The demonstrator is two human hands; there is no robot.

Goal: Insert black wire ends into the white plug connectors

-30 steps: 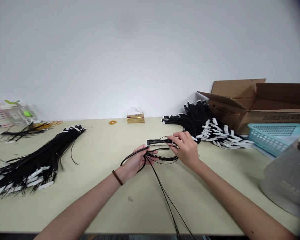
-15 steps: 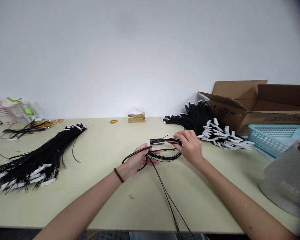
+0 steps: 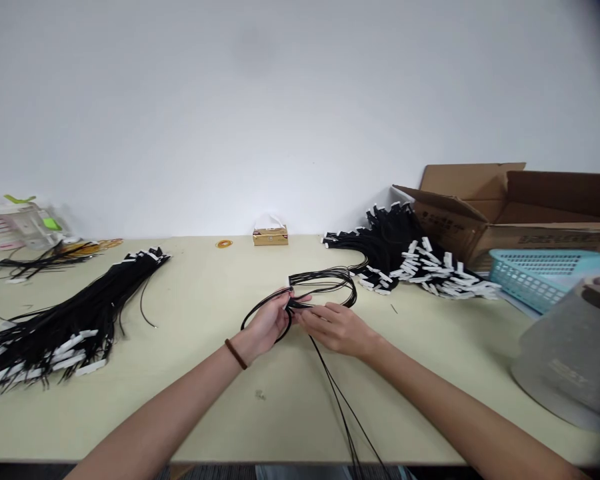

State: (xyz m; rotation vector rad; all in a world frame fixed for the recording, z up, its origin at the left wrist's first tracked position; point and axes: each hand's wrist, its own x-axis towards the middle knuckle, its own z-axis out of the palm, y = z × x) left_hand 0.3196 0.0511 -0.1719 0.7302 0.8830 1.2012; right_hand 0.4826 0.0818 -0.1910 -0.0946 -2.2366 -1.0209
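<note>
A looped black wire harness (image 3: pixel 347 280) with a small white connector at its upper left end is held above the middle of the table. My left hand (image 3: pixel 271 322) is closed around its gathered wires. Fingers of my right hand (image 3: pixel 335 328) pinch the wires close beside the left hand; the fingertips are partly hidden. Black loops bulge out to the right, and another loop curves over my left hand. A few long loose wires (image 3: pixel 333 387) trail down past the table's front edge.
A pile of black harnesses (image 3: pixel 75 307) lies at the left, another pile with white connectors (image 3: pixel 430 270) at the right. Behind are a tissue pack (image 3: pixel 270 236) and rubber bands (image 3: pixel 224 244). A cardboard box (image 3: pixel 545 233), blue basket (image 3: pixel 525 277) and grey container (image 3: pixel 570 360) stand right.
My right hand has left the right end of the loops and moved down and left to the wires beside my left hand. The left hand keeps its hold.
</note>
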